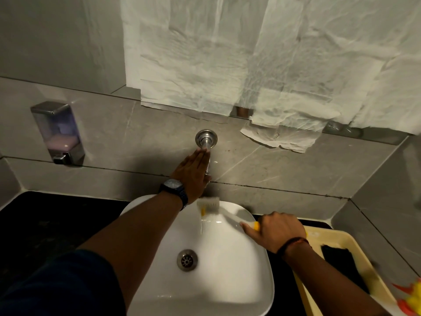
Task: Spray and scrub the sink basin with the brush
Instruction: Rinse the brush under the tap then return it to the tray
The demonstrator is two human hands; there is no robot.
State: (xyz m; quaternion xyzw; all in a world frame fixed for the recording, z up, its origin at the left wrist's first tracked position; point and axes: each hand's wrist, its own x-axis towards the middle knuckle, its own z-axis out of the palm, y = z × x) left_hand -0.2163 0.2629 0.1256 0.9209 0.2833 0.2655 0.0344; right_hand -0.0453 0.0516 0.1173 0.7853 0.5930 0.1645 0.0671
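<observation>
A white sink basin [218,265] sits on a black counter, with a metal drain [187,260] in its floor. My right hand [276,231] grips the yellow handle of a brush [208,205], whose white bristle head rests at the basin's back rim under a thin stream of water. My left hand [193,172] lies flat with its fingers together on the wall-mounted metal tap [206,139] and hides most of the spout. No spray bottle shows clearly.
A soap dispenser [58,133] hangs on the grey tiled wall at the left. A cream tray [341,265] at the right holds a dark pad [341,263] and something yellow and red [410,299]. White paper [262,65] covers the mirror above.
</observation>
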